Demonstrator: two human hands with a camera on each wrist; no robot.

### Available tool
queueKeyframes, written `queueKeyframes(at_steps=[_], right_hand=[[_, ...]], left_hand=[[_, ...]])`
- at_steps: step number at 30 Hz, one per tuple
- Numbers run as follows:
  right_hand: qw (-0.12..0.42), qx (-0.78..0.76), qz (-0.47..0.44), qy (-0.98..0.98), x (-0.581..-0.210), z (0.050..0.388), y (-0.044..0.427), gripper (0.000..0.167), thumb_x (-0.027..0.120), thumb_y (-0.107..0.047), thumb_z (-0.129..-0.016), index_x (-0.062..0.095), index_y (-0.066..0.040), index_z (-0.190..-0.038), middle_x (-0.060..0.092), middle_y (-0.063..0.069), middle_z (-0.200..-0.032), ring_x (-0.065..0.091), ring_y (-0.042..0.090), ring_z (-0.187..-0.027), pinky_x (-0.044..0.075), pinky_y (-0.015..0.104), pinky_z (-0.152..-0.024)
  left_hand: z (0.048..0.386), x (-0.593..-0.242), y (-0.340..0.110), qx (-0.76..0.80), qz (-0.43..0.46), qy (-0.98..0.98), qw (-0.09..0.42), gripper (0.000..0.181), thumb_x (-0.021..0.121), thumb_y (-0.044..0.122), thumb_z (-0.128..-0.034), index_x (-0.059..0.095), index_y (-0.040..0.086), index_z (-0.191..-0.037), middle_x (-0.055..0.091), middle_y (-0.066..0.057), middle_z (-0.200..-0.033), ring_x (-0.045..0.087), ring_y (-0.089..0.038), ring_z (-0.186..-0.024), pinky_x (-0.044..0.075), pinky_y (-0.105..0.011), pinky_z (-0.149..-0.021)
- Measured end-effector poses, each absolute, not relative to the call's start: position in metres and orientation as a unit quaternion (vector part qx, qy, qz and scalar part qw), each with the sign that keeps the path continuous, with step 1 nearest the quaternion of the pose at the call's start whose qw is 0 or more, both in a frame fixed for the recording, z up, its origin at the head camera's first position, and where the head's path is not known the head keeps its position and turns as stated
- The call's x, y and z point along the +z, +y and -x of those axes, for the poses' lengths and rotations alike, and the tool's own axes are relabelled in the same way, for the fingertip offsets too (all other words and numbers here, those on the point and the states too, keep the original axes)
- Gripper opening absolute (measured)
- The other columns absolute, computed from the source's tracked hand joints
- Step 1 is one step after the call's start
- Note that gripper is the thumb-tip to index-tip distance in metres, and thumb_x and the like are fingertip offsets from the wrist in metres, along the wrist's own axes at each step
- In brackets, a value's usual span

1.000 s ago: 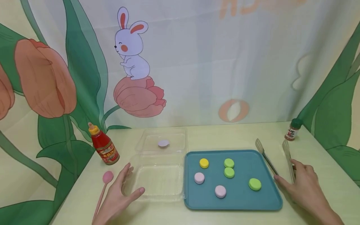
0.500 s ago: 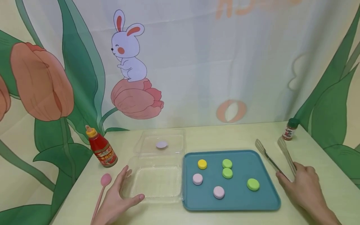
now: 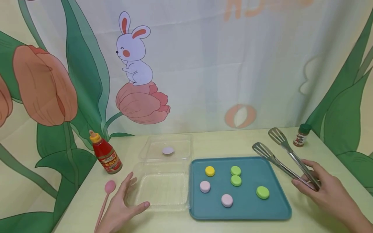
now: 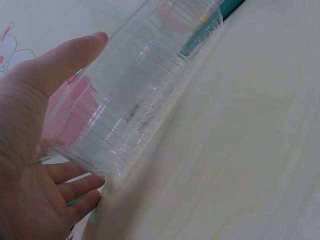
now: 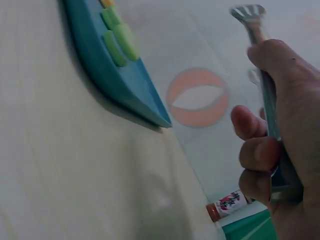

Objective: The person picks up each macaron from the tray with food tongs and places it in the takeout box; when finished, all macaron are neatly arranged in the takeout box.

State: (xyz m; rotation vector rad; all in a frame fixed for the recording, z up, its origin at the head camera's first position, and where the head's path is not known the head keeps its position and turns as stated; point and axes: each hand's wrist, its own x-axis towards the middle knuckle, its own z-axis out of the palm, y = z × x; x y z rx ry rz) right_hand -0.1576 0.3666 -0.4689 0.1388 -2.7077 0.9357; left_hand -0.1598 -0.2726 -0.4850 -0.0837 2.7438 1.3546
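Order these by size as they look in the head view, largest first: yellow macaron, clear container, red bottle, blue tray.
1. Blue tray
2. Clear container
3. Red bottle
4. Yellow macaron

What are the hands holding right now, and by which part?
The right hand holds the tongs by the joined handle end. The left hand is spread around the left end of the clear box; I can't tell whether it grips it.

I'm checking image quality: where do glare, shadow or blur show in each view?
Head: bright, fairly even light, metal tongs distinct; left wrist: white glints on the clear plastic container; right wrist: dimmer, with a blurry shadow on the tabletop and the seasoning bottle's label too soft to read.
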Motion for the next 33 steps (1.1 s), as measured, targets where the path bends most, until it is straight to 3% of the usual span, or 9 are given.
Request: queueKeyframes(at_steps=[7,13,20,26,33], right_hand=[[0.051,0.308,-0.056,-0.948,-0.465,0.149,0.379,0.073,0.083,-0.038,-0.103,0.048,-0.011,-0.161,0.067,0.000,-0.086,0.053,0.005,-0.073,0.037,0.025,-0.063],[-0.026,0.282,-0.064,-0.957,-0.472,0.139,0.385,0.050,0.081,-0.045,-0.104,0.063,-0.013,-0.138,0.056,-0.004,-0.072,0.049,0.006,-0.064,0.035,0.026,-0.058],[-0.132,0.279,-0.068,-0.949,-0.476,0.137,0.386,0.035,0.072,-0.047,-0.109,0.069,-0.014,-0.122,0.055,-0.003,-0.077,0.047,0.006,-0.067,0.037,0.028,-0.057],[-0.145,0.274,-0.100,-0.946,-0.483,0.133,0.392,0.028,0.069,-0.044,-0.111,0.069,-0.016,-0.110,0.055,-0.007,-0.075,0.047,0.002,-0.066,0.038,0.026,-0.056],[-0.161,0.264,-0.095,-0.946,-0.484,0.132,0.393,0.029,0.067,-0.047,-0.112,0.069,-0.018,-0.112,0.058,-0.007,-0.080,0.049,0.002,-0.068,0.039,0.025,-0.057]], left_hand=[[0.160,-0.485,-0.273,0.446,0.018,0.894,0.034,0.129,0.098,0.048,-0.0840,0.014,0.025,-0.179,0.039,-0.017,-0.178,0.032,-0.044,-0.167,0.029,-0.072,-0.131],[0.160,-0.486,-0.272,0.446,0.018,0.894,0.038,0.128,0.098,0.048,-0.0847,0.014,0.024,-0.179,0.040,-0.017,-0.178,0.035,-0.044,-0.165,0.030,-0.074,-0.129],[0.159,-0.485,-0.275,0.445,0.009,0.895,0.029,0.128,0.098,0.048,-0.0851,0.014,0.024,-0.179,0.040,-0.016,-0.178,0.037,-0.043,-0.165,0.030,-0.073,-0.130],[0.158,-0.485,-0.275,0.447,-0.010,0.895,0.016,0.126,0.097,0.047,-0.0860,0.016,0.024,-0.179,0.041,-0.016,-0.177,0.037,-0.042,-0.165,0.029,-0.072,-0.131],[0.157,-0.486,-0.276,0.444,-0.006,0.896,0.020,0.127,0.097,0.048,-0.0858,0.015,0.024,-0.179,0.041,-0.017,-0.177,0.036,-0.043,-0.165,0.029,-0.073,-0.130]])
